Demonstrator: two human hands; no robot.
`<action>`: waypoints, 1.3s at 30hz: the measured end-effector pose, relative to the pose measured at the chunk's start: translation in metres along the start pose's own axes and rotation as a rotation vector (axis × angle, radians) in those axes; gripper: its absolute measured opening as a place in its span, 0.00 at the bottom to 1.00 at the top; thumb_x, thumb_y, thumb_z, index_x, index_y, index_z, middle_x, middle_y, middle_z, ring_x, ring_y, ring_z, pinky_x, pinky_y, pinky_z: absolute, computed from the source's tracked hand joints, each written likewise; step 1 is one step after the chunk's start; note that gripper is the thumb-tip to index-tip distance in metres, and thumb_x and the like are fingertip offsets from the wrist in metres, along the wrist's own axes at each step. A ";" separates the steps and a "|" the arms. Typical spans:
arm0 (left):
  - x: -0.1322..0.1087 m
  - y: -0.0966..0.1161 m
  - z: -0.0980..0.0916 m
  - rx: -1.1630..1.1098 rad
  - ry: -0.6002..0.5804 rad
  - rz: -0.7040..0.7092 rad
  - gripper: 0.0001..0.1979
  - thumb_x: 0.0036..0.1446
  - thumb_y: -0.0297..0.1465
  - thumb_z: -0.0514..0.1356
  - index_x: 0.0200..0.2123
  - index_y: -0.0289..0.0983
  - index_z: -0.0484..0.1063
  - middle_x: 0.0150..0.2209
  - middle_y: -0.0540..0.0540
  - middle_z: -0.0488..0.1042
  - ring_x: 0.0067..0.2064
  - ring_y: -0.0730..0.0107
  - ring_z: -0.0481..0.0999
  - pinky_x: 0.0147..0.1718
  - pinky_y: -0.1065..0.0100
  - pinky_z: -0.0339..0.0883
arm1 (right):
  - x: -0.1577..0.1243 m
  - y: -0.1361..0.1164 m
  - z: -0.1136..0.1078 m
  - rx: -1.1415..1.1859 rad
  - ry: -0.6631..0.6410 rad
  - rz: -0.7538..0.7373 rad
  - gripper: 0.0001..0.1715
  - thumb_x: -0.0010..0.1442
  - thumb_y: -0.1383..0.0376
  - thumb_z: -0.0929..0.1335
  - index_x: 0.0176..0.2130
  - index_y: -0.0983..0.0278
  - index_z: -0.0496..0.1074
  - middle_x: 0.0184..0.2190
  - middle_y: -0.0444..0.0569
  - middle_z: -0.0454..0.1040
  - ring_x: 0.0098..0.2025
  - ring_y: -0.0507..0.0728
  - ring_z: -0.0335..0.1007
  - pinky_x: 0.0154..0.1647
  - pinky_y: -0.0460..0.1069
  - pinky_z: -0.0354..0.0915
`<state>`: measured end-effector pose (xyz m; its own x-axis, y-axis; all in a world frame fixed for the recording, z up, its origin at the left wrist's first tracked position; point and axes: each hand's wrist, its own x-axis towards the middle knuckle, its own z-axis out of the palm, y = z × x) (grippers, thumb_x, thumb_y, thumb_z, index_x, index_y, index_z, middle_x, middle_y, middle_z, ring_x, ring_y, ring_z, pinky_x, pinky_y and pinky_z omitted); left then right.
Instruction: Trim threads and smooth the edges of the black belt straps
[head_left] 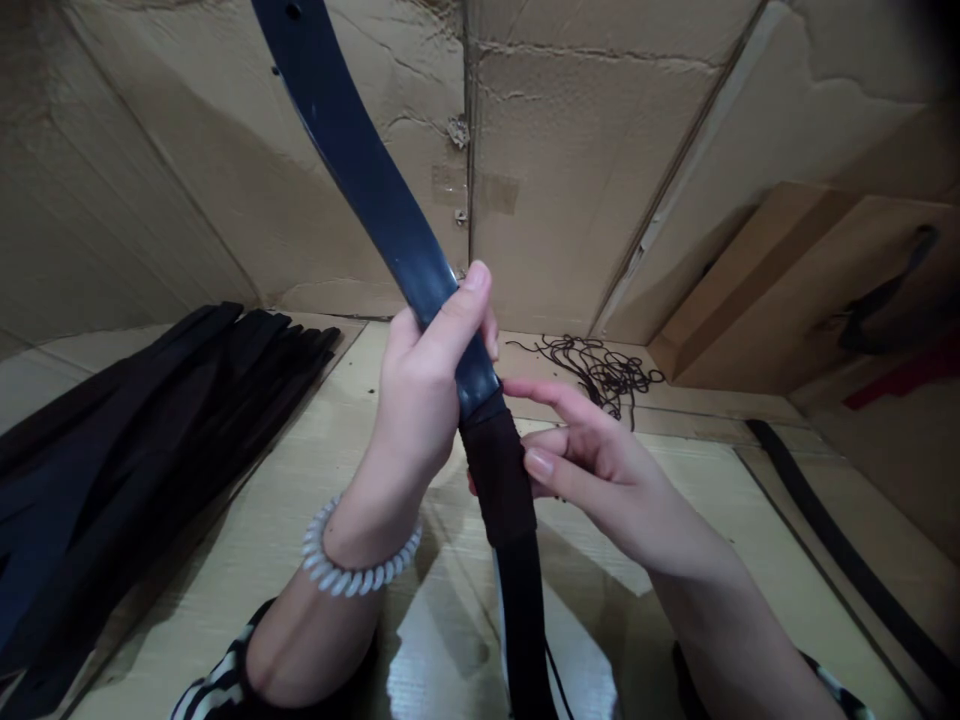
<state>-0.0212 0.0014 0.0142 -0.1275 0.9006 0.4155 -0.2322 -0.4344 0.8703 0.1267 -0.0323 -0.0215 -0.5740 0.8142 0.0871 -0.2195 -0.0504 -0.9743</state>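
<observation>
A long, glossy dark strip (390, 215), gently curved like a bow, runs from the upper left to the bottom centre. It has a round hole near its top end. A dark brown sleeve (501, 475) wraps its middle part. My left hand (431, 375) is closed round the strip just above the sleeve, thumb on top. At the sleeve's right side is my right hand (585, 465), its index fingertip at the upper edge and its thumb against the side. A fingertip shows beyond the sleeve's left edge, so some fingers pass behind. A thin black cord (556, 675) hangs beside the lower strip.
A heap of dark flat pieces (157, 450) lies at the left. Tangled brown cords (600, 368) lie at the back of the pale work surface (315, 560). Another black curved strip (832, 540) rests at the right. Cardboard walls (600, 170) and a brown paper bag (795, 290) stand behind.
</observation>
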 end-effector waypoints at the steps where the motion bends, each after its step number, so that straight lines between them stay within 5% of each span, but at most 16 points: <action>1: 0.000 0.001 0.000 -0.001 0.000 -0.003 0.22 0.65 0.39 0.56 0.18 0.38 0.65 0.19 0.51 0.59 0.21 0.75 0.60 0.21 0.68 0.52 | 0.001 0.001 0.000 -0.005 0.009 -0.007 0.28 0.61 0.65 0.73 0.57 0.53 0.64 0.34 0.40 0.76 0.37 0.50 0.74 0.41 0.46 0.70; 5: 0.000 0.001 0.002 0.005 0.014 0.002 0.22 0.65 0.37 0.57 0.18 0.37 0.64 0.19 0.52 0.58 0.22 0.76 0.61 0.22 0.69 0.51 | 0.007 0.004 0.007 -0.031 0.188 0.000 0.34 0.43 0.70 0.81 0.46 0.55 0.68 0.31 0.35 0.73 0.32 0.48 0.71 0.32 0.42 0.67; 9: -0.002 -0.001 0.002 0.011 -0.012 -0.027 0.23 0.64 0.39 0.58 0.18 0.37 0.64 0.19 0.52 0.58 0.21 0.77 0.60 0.21 0.70 0.51 | 0.007 0.004 0.012 -0.031 0.277 0.038 0.33 0.40 0.69 0.82 0.43 0.58 0.69 0.21 0.34 0.70 0.24 0.48 0.67 0.27 0.43 0.65; 20: -0.003 0.001 0.001 0.010 -0.050 -0.053 0.23 0.65 0.39 0.57 0.18 0.37 0.66 0.18 0.51 0.60 0.21 0.77 0.60 0.19 0.72 0.55 | 0.002 0.002 -0.007 0.084 -0.140 -0.020 0.27 0.65 0.67 0.69 0.61 0.54 0.62 0.34 0.42 0.77 0.38 0.50 0.76 0.47 0.51 0.71; 24: -0.004 0.001 0.004 -0.002 -0.025 -0.048 0.22 0.64 0.37 0.58 0.17 0.37 0.65 0.18 0.51 0.60 0.20 0.77 0.60 0.19 0.71 0.53 | 0.005 0.004 0.001 0.067 0.073 -0.038 0.30 0.50 0.71 0.79 0.49 0.55 0.70 0.36 0.39 0.75 0.38 0.50 0.74 0.38 0.44 0.71; 29: -0.005 -0.001 0.009 0.001 -0.027 -0.037 0.23 0.64 0.37 0.57 0.17 0.37 0.65 0.18 0.51 0.59 0.21 0.77 0.58 0.19 0.72 0.52 | 0.009 0.003 0.010 0.006 0.302 -0.018 0.28 0.41 0.72 0.82 0.39 0.58 0.70 0.22 0.34 0.71 0.23 0.46 0.66 0.26 0.41 0.66; 36: -0.004 -0.002 0.006 0.024 -0.059 -0.093 0.23 0.63 0.39 0.57 0.17 0.37 0.65 0.18 0.50 0.60 0.21 0.77 0.58 0.18 0.71 0.53 | 0.002 0.001 -0.004 0.066 -0.013 -0.024 0.20 0.64 0.65 0.71 0.54 0.54 0.67 0.28 0.39 0.76 0.30 0.49 0.73 0.38 0.48 0.71; 39: -0.004 -0.001 0.006 -0.001 -0.053 -0.075 0.23 0.63 0.39 0.58 0.17 0.37 0.65 0.18 0.50 0.59 0.21 0.77 0.58 0.18 0.72 0.53 | 0.003 0.002 -0.006 0.097 -0.088 -0.043 0.20 0.67 0.64 0.69 0.57 0.53 0.65 0.34 0.40 0.77 0.36 0.49 0.75 0.44 0.49 0.70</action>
<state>-0.0148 -0.0012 0.0130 -0.0589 0.9301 0.3624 -0.2402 -0.3656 0.8992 0.1290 -0.0262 -0.0242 -0.6282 0.7634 0.1503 -0.3184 -0.0760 -0.9449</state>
